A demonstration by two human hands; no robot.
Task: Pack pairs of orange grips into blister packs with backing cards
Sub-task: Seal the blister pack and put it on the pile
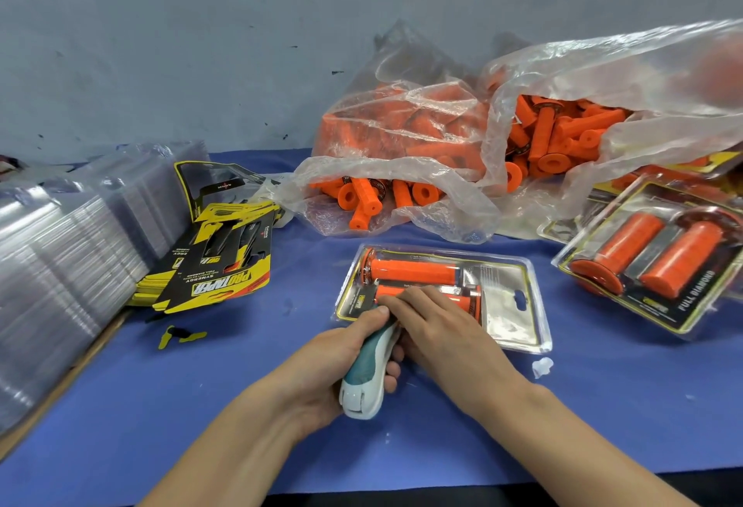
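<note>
Blue table (603, 406): filled blister pack (510, 305), apparently at sealing; left hand (341, 357) grips stapler (370, 370); right hand (434, 321) presses flat-fingered. Next: staple the near edge squarely.

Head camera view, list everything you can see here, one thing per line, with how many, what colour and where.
blister pack: one, clear, holding two orange grips on a black-and-yellow card, centre of the table
finished packs: at least two, clear with orange grips, stacked at right
plastic bags: two, it seems, clear, at the back
loose grips: many, orange, inside the bags
backing cards: a pile, yellow and black, left of centre
empty blister shells: stacks, clear, far left
card scrap: one, yellow and black, near the cards
plastic bit: one, clear, right of the centre pack
table cover: one, blue
hand tool: one, teal and white, likely a stapler
left hand: grips the tool
right hand: presses the centre pack
</note>
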